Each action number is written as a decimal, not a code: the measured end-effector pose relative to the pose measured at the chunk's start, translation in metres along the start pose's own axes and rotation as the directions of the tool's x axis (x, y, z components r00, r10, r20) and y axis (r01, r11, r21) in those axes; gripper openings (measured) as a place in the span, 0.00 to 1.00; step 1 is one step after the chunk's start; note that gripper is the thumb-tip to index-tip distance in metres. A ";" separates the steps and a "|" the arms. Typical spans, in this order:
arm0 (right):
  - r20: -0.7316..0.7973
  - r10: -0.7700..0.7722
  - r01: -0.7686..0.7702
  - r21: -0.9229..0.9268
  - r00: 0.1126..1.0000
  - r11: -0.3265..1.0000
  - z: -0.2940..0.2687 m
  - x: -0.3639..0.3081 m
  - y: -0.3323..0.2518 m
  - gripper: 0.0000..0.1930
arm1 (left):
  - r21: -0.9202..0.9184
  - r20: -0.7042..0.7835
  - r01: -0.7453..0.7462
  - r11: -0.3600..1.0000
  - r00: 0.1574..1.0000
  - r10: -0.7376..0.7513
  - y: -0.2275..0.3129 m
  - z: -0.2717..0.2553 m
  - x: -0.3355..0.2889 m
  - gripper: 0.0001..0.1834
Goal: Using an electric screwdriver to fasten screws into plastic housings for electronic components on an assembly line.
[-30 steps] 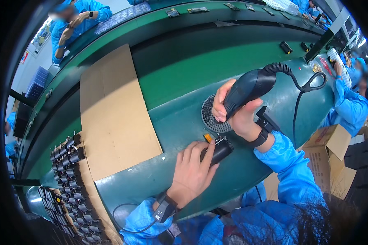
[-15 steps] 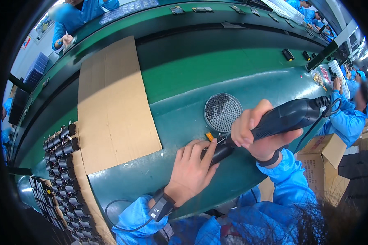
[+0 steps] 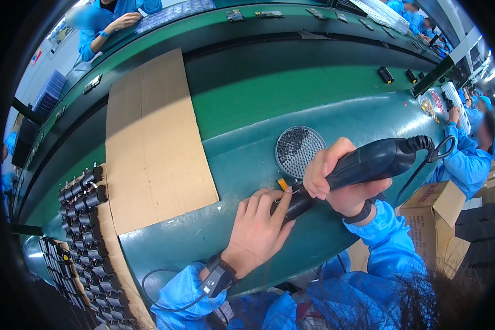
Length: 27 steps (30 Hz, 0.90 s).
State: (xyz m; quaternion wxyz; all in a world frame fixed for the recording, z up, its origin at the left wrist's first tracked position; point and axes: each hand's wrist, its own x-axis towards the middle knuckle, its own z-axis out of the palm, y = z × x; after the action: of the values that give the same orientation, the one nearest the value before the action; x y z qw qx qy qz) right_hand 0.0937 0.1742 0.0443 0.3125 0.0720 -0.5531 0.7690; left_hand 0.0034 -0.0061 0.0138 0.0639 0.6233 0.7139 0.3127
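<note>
My right hand (image 3: pixel 344 181) grips a black corded electric screwdriver (image 3: pixel 377 159), held almost level with its tip pointing left. The tip meets a small black part (image 3: pixel 298 205) that my left hand (image 3: pixel 261 228) presses down on the green bench (image 3: pixel 203 231). A small orange piece (image 3: pixel 282 183) shows just beyond my left fingertips. A round grey dish of small dark screws (image 3: pixel 299 150) lies right behind the two hands. A wrist strap with a cord sits on my left wrist.
A flat cardboard sheet (image 3: pixel 151 143) lies to the left on the bench. Rows of black cylindrical parts (image 3: pixel 85 220) are stacked at the left edge. A cardboard box (image 3: pixel 437 212) stands at my right. Other workers in blue sit at far left top and right.
The screwdriver has swung down from over the screw dish to lie nearly level, its tip now at the part under my left hand. The view has shifted slightly.
</note>
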 end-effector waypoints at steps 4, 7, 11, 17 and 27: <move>0.026 0.050 -0.050 0.023 0.998 0.998 0.003 0.002 -0.005 0.39 | -0.007 -0.005 -0.004 1.000 1.000 0.004 -0.002 0.002 0.000 0.32; 0.065 0.084 -0.083 -0.018 0.994 0.996 -0.001 0.001 -0.005 0.23 | -0.010 -0.005 -0.005 1.000 1.000 0.005 -0.002 0.004 0.000 0.31; 0.065 0.142 -0.128 -0.182 0.988 0.975 0.006 0.002 -0.012 0.13 | 0.007 -0.006 -0.009 1.000 1.000 0.009 -0.001 0.002 -0.001 0.31; 0.069 0.135 -0.099 -0.382 0.988 0.919 0.008 0.003 -0.013 0.13 | 0.010 -0.017 -0.009 1.000 1.000 0.009 -0.002 0.003 0.000 0.30; -0.054 0.209 -0.214 -0.086 0.976 0.973 -0.003 0.000 -0.004 0.08 | 0.014 -0.004 -0.014 1.000 1.000 0.014 -0.001 0.001 -0.001 0.32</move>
State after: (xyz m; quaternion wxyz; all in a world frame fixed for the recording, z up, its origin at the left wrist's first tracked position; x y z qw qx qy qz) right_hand 0.0962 0.1776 0.0464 0.2439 -0.0187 -0.5851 0.7732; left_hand 0.0036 -0.0070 0.0127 0.0561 0.6281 0.7117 0.3095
